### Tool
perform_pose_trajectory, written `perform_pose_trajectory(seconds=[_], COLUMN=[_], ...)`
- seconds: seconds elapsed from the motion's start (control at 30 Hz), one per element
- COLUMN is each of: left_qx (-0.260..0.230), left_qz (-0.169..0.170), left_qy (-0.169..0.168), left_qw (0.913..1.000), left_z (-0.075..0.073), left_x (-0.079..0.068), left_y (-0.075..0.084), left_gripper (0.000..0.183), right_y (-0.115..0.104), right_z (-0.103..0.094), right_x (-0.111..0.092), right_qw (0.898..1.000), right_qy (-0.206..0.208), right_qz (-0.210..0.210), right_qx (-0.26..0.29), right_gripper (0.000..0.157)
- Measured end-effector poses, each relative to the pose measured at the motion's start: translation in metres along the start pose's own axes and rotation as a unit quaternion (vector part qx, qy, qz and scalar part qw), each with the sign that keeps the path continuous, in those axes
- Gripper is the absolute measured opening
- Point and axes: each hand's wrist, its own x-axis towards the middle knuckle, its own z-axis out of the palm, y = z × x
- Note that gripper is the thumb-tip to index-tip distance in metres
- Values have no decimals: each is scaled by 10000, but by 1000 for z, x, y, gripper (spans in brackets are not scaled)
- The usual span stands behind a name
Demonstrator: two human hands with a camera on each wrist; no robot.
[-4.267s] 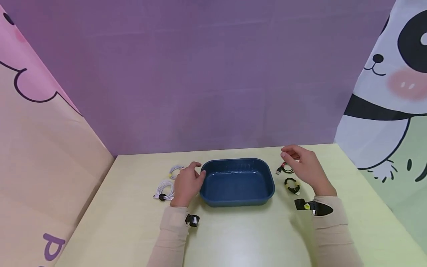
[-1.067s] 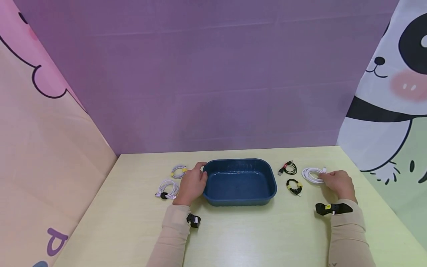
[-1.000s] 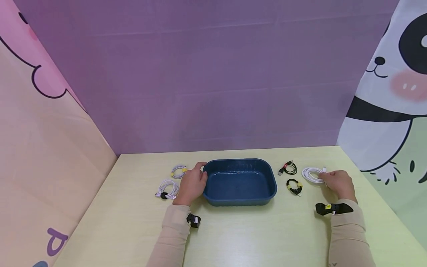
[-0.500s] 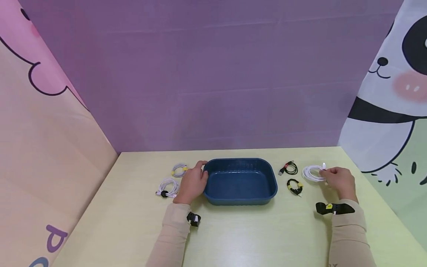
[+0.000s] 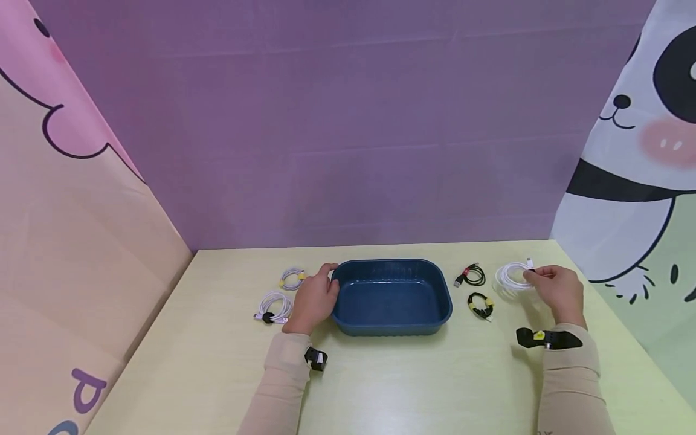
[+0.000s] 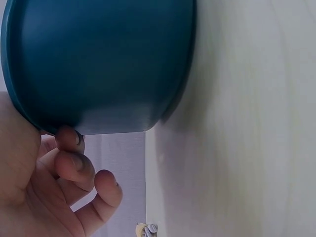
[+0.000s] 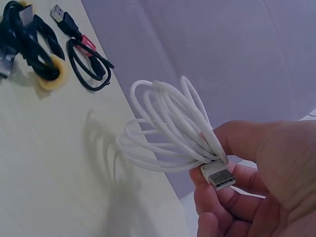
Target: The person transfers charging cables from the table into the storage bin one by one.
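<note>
My left hand (image 5: 313,299) grips the left rim of a dark blue plastic bin (image 5: 391,329), its curled fingertips against the outer wall in the left wrist view. My right hand (image 5: 560,293) pinches a coiled white USB cable (image 5: 510,277) between thumb and fingers. In the right wrist view that coil (image 7: 170,126) hangs above the tabletop, casting a shadow, with its metal USB plug (image 7: 220,178) by the fingertips. Left of it lie a black cable with a red band (image 5: 474,275) and a black cable with yellow ties (image 5: 481,306).
Left of the bin lie two more coils: a white cable with a yellow tie (image 5: 292,278) and a white cable with a black strap (image 5: 275,307). The pale table (image 5: 391,386) ends at a purple backdrop (image 5: 348,151), with printed panels at both sides.
From beside the black cables, my right hand has moved right to the white cable, then lifted it slightly and tilted it. My left hand has stayed at the bin's rim.
</note>
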Motion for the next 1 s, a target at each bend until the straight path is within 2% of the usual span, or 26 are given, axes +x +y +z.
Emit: perform_pose_trajectory(seconds=[0.4, 0.6, 0.8, 1.0], left_qx=[8, 18, -35, -21], left_qz=[56, 56, 39, 10], left_qy=[27, 27, 35, 20], left_qw=[10000, 10000, 10000, 10000], left_z=[-2, -1, -2, -3], left_x=[-1, -1, -1, -2], left_y=[2, 2, 2, 3], left_gripper=[39, 39, 39, 39], right_y=[-9, -12, -18, -24], right_z=[-3, -3, -4, -4], right_x=[-1, -1, -3, -5], right_qw=[9999, 9999, 9991, 9984], right_qy=[20, 87, 145, 199], right_qz=[38, -84, -318, -374], right_qx=[134, 99, 253, 371], right_gripper=[45, 44, 46, 46])
